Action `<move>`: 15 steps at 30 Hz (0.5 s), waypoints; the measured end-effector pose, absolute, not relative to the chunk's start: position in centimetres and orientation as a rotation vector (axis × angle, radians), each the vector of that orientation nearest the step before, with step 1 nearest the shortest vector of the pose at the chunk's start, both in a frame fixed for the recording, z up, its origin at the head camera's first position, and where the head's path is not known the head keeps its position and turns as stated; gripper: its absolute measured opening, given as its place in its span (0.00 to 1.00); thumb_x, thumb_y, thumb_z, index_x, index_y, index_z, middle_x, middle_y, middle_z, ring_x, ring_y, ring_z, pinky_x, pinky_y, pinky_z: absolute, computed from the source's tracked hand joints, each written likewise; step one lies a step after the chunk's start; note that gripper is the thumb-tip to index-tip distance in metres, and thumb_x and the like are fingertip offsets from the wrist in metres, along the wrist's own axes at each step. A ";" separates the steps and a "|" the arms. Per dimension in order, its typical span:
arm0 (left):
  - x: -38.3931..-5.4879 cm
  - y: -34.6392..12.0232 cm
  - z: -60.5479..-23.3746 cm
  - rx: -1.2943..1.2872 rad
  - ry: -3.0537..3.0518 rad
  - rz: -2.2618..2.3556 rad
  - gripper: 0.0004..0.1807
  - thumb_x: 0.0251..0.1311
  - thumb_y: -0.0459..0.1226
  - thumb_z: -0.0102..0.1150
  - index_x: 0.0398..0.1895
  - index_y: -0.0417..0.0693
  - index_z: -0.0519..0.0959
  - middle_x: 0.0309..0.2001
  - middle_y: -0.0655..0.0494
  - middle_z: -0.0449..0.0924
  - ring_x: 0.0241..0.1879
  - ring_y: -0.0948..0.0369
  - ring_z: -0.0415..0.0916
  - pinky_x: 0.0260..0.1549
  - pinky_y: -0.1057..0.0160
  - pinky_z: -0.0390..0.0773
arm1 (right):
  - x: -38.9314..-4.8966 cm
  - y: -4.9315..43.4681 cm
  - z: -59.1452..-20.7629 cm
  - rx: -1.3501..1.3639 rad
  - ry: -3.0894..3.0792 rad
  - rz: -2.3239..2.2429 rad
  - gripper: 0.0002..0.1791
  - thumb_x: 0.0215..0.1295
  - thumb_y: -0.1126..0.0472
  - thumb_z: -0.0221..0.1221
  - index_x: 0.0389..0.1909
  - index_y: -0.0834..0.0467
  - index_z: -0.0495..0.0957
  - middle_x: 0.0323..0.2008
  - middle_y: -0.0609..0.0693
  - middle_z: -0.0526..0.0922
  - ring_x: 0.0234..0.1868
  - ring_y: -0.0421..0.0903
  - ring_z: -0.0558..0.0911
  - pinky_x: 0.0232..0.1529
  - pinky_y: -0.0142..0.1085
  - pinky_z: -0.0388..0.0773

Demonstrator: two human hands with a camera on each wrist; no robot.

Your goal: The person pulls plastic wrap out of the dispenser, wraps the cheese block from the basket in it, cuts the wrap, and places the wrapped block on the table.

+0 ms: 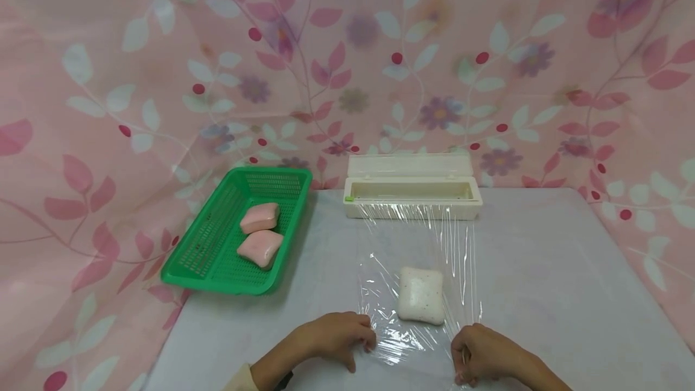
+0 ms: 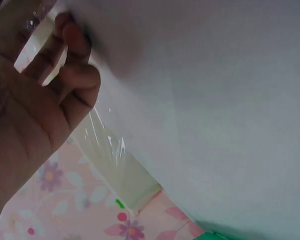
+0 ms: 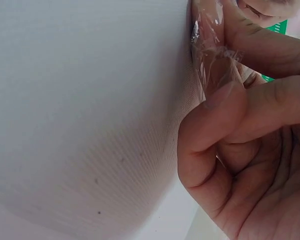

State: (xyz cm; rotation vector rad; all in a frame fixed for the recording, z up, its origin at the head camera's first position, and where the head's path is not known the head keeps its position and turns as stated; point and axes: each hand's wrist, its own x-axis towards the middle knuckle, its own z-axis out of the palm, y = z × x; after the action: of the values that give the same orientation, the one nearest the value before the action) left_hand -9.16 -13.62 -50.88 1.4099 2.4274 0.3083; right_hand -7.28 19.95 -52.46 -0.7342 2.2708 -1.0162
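Plainly, both hands work at the near end of a strip of clear, shiny plastic film [image 1: 415, 246]. Taking the white, dark-speckled, cushion-shaped block [image 1: 420, 295] as the clock's centre, the left hand [image 1: 341, 340] sits at eight o'clock, its fingers bent and gripping the film's near left edge, though the fingertips are partly hidden. At four o'clock, the right hand [image 1: 483, 355] is nearly closed, pinching the other near corner between thumb and curled fingers, where the film bunches into creases.

The block lies within the strip's outline on the pale-covered bench [image 1: 554, 270], between and just beyond the hands; whether it is over or under the film cannot be told. Toward twelve o'clock, the film reaches a long cream plastic dispenser box [image 1: 358, 210], its lid raised. Any lettering on its small green tab [image 1: 349, 198] is too small to read. Near ten o'clock, a green perforated plastic basket [image 1: 217, 282] holds two pink cushion-shaped blocks [image 1: 260, 218].
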 end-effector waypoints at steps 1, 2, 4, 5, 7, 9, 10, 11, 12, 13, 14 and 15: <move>-9.1 -13.5 -51.0 1.440 2.454 0.288 0.21 0.33 0.46 0.76 0.34 0.62 0.78 0.33 0.73 0.70 0.32 0.76 0.64 0.30 0.80 0.63 | -7.3 20.0 -52.5 -0.729 2.272 -1.014 0.13 0.37 0.56 0.73 0.14 0.47 0.75 0.08 0.36 0.73 0.10 0.31 0.67 0.10 0.28 0.61; -9.0 -13.3 -51.1 1.469 2.479 0.267 0.18 0.36 0.45 0.75 0.33 0.62 0.79 0.32 0.73 0.70 0.31 0.77 0.64 0.29 0.81 0.63 | -7.3 19.9 -52.5 -0.729 2.272 -1.015 0.13 0.37 0.55 0.73 0.14 0.47 0.75 0.08 0.36 0.73 0.10 0.31 0.67 0.11 0.28 0.61; -8.9 -13.1 -51.2 1.505 2.512 0.248 0.12 0.42 0.44 0.72 0.31 0.61 0.79 0.31 0.73 0.71 0.29 0.77 0.65 0.28 0.81 0.63 | -7.2 20.0 -52.5 -0.758 2.275 -1.017 0.13 0.38 0.55 0.73 0.14 0.47 0.75 0.08 0.35 0.73 0.11 0.31 0.68 0.12 0.28 0.62; -9.0 -13.0 -51.3 1.505 2.512 0.254 0.10 0.45 0.44 0.70 0.31 0.60 0.79 0.30 0.73 0.72 0.29 0.78 0.65 0.28 0.82 0.63 | -7.2 20.1 -52.5 -0.772 2.270 -1.023 0.13 0.39 0.56 0.73 0.14 0.47 0.75 0.09 0.35 0.73 0.11 0.31 0.68 0.12 0.28 0.62; -8.9 -13.1 -51.4 1.482 2.511 0.290 0.07 0.50 0.43 0.66 0.31 0.60 0.78 0.29 0.73 0.70 0.27 0.78 0.64 0.27 0.81 0.63 | -7.1 20.2 -52.4 -0.819 2.271 -1.027 0.12 0.40 0.57 0.72 0.15 0.46 0.75 0.10 0.33 0.73 0.11 0.29 0.68 0.13 0.28 0.63; -9.0 -13.4 -51.4 1.436 2.485 0.386 0.07 0.52 0.42 0.66 0.29 0.58 0.76 0.26 0.73 0.69 0.26 0.78 0.62 0.26 0.81 0.63 | -7.1 20.5 -52.3 -0.856 2.275 -1.025 0.12 0.41 0.58 0.71 0.16 0.46 0.75 0.12 0.32 0.73 0.13 0.28 0.67 0.14 0.27 0.64; -9.1 -13.6 -51.4 1.398 2.459 0.458 0.07 0.52 0.42 0.66 0.28 0.57 0.75 0.25 0.72 0.68 0.25 0.78 0.62 0.26 0.81 0.64 | -7.1 20.7 -52.3 -0.872 2.268 -1.035 0.11 0.41 0.58 0.71 0.16 0.45 0.76 0.13 0.32 0.73 0.13 0.28 0.67 0.14 0.27 0.64; -9.2 -13.9 -51.2 1.352 2.423 0.547 0.08 0.52 0.41 0.66 0.27 0.56 0.74 0.24 0.72 0.68 0.25 0.77 0.62 0.25 0.80 0.64 | -7.2 20.9 -52.2 -0.889 2.254 -1.053 0.11 0.42 0.58 0.71 0.17 0.45 0.76 0.13 0.32 0.74 0.14 0.28 0.67 0.14 0.27 0.64; -9.4 -14.2 -51.1 1.305 2.381 0.645 0.09 0.52 0.41 0.66 0.26 0.55 0.73 0.24 0.71 0.68 0.25 0.77 0.62 0.25 0.79 0.66 | -7.2 21.1 -52.1 -0.899 2.230 -1.081 0.10 0.43 0.58 0.70 0.18 0.46 0.77 0.14 0.33 0.75 0.15 0.28 0.67 0.14 0.27 0.65; -9.5 -14.5 -51.0 1.262 2.340 0.740 0.10 0.52 0.40 0.66 0.25 0.55 0.73 0.23 0.71 0.68 0.24 0.76 0.63 0.24 0.78 0.67 | -7.3 21.3 -52.0 -0.902 2.201 -1.113 0.09 0.44 0.59 0.70 0.19 0.46 0.77 0.16 0.34 0.76 0.15 0.28 0.67 0.13 0.27 0.64; -9.7 -14.8 -50.8 1.221 2.301 0.835 0.10 0.52 0.39 0.66 0.24 0.54 0.73 0.24 0.70 0.70 0.25 0.76 0.65 0.24 0.77 0.69 | -7.5 21.6 -51.8 -0.903 2.172 -1.151 0.08 0.45 0.59 0.69 0.20 0.47 0.78 0.17 0.36 0.77 0.15 0.28 0.67 0.13 0.27 0.64; -9.9 -15.1 -50.5 1.180 2.268 0.916 0.09 0.53 0.39 0.66 0.25 0.54 0.73 0.24 0.70 0.71 0.25 0.75 0.66 0.25 0.75 0.71 | -7.7 21.8 -51.6 -0.902 2.138 -1.193 0.07 0.47 0.59 0.68 0.21 0.48 0.79 0.18 0.38 0.79 0.15 0.29 0.68 0.12 0.28 0.64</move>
State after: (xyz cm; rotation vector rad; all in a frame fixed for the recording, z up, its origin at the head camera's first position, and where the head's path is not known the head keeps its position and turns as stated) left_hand -9.93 -15.13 -50.55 1.1805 2.2681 0.9163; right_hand -7.68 21.84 -51.64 -0.9024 2.1380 -1.1934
